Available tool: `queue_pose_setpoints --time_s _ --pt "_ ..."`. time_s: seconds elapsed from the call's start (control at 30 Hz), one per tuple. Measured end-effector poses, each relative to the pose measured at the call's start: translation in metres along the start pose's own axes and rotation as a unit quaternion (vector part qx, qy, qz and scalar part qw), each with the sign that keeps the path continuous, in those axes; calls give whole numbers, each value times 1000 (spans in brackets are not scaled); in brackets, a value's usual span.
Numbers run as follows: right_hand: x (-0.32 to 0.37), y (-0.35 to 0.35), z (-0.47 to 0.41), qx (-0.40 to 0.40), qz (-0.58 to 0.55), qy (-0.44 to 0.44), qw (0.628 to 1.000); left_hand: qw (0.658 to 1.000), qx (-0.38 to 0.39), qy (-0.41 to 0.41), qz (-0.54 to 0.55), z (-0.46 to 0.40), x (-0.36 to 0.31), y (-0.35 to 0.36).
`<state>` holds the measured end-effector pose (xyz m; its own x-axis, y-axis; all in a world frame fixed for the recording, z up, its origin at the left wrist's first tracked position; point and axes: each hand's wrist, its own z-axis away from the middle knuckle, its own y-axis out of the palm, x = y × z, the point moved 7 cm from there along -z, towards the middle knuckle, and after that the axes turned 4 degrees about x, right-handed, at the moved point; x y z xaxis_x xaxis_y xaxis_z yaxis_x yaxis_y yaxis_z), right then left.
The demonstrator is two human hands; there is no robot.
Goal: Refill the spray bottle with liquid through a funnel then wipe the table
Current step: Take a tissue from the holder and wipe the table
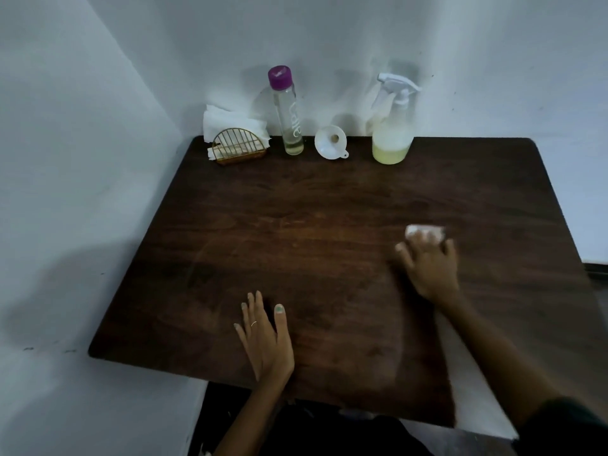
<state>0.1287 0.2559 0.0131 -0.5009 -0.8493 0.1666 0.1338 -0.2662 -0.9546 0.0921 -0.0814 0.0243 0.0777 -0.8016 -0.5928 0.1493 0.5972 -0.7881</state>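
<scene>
the right hand (429, 264) presses a small white tissue (424, 232) onto the brown surface (312, 232), toward the right edge; its fingers curl over the tissue. the left hand (265, 337) lies flat near the front edge, fingers straight, holding nothing. along the back edge stand four things in a row: a gold napkin holder (237, 146) with white napkins near the back left corner, a tall bottle (287, 110) with a purple cap, a white funnel (330, 142), and the spray bottle (393, 123) with a little yellow liquid at the bottom.
</scene>
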Motion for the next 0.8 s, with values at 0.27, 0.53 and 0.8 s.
queue_pose_setpoints --time_s 0.27,0.53,0.8 --pt "167 84 165 41 73 -398 914 999 21 24 3 -1 -6 5" --pt "-7 0 37 7 25 -41 999 994 62 20 93 18 -8 -2" --pt "97 16 90 -50 -13 -90 995 986 73 -8 147 43 13 -14"
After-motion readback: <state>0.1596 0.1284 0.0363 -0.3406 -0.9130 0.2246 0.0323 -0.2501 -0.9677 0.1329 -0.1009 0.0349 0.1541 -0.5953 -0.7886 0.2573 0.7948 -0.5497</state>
